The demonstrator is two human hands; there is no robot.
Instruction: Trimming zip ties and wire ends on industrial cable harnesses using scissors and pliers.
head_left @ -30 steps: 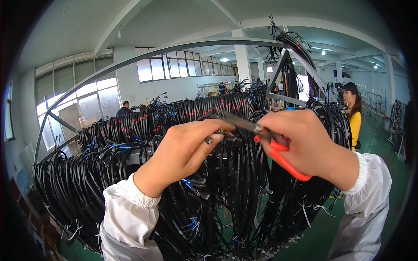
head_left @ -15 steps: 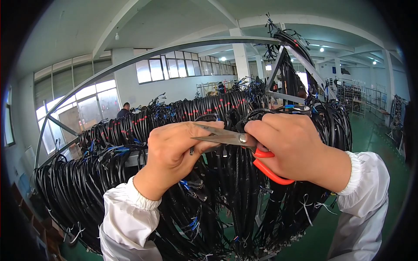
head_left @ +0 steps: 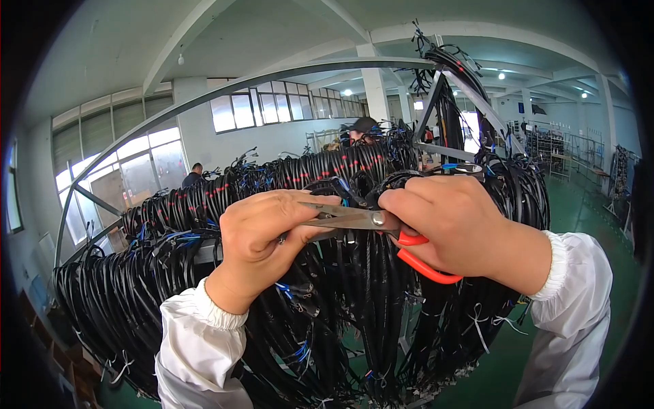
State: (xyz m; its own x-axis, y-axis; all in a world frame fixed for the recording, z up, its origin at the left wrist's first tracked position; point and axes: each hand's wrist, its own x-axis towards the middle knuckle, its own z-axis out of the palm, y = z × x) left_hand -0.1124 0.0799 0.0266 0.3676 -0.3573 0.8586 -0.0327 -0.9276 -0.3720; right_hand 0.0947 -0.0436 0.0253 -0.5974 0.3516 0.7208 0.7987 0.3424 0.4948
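A long curved metal rack arches across the workshop, and over its rail hang dense bundles of black cable harnesses, looped and tied with pale cable ties, some wrapped with red bands near the top and showing blue connectors lower down. Behind them stand large windows, white columns and a green floor; another person is partly visible beyond the rack at the left.

The right hand is closed around the orange handles of a pair of scissors, whose steel blades point left, nearly together, just in front of the hanging cables. The left hand is curled with thumb and fingers pinched at the blade tips, apparently gripping something small there; what it pinches is too hidden to name.

The risk, as it looks, is twofold: the blade tips sit touching the left fingertips, so a hasty squeeze could nick skin, and the crowded black cables just behind could be caught and cut along with the intended piece.

No packages or readable labels show; a small blue sign hangs on a far wall at the right.
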